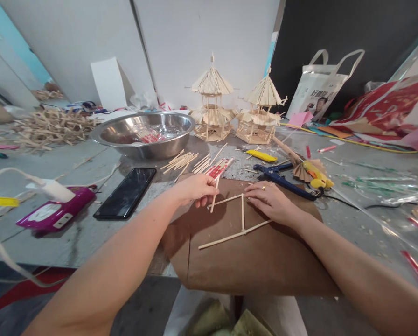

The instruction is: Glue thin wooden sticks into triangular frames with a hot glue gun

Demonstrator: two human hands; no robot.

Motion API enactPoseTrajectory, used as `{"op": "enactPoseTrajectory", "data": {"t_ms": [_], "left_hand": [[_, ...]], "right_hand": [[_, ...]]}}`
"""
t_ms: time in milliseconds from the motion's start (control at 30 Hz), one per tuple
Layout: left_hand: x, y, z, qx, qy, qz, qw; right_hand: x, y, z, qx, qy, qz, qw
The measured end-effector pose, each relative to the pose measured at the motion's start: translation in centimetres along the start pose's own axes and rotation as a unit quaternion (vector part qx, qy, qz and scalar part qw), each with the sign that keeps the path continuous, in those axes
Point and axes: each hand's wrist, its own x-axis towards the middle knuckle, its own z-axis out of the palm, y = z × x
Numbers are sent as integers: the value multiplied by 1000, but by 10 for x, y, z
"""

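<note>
My left hand (198,187) is closed, with a thin wooden stick (213,203) pinched between thumb and fingers and slanting down. Below it, an H-shaped frame of wooden sticks (243,213) lies on a brown board (258,266). My right hand (270,199) rests at the frame's upper right, fingers stretched out and lying over the far stick. A ring is on one finger. Just beyond my left hand are loose wooden sticks (202,163) and a red-and-white wrapper (216,169) with more sticks on it.
Two stick-built pavilions (212,116) stand at the back, beside a steel bowl (107,133). To the left lie a phone (127,193) and a purple power strip (58,210). Blue-handled pliers (282,179), a yellow cutter (261,155) and a glue gun (314,172) lie to the right.
</note>
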Motion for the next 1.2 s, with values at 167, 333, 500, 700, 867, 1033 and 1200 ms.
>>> {"op": "enactPoseTrajectory", "data": {"t_ms": [167,333,500,700,867,1033,1200], "left_hand": [[-3,4,-2,54,7,-13,998],[-2,5,-2,99,15,-21,995],[2,0,-2,150,12,6,989],[10,-6,6,248,73,91,962],[21,-13,14,247,51,125,959],[26,-19,15,262,63,143,952],[25,-19,15,254,56,143,955]], "right_hand": [[4,-12,0,2,-43,-26,999],[6,-15,1,-2,-79,-21,997],[4,-5,2,13,-35,12,999],[4,5,3,11,-18,43,999],[3,5,3,3,-22,53,998],[3,5,2,3,-27,55,998],[2,6,3,7,-37,61,997]]}}
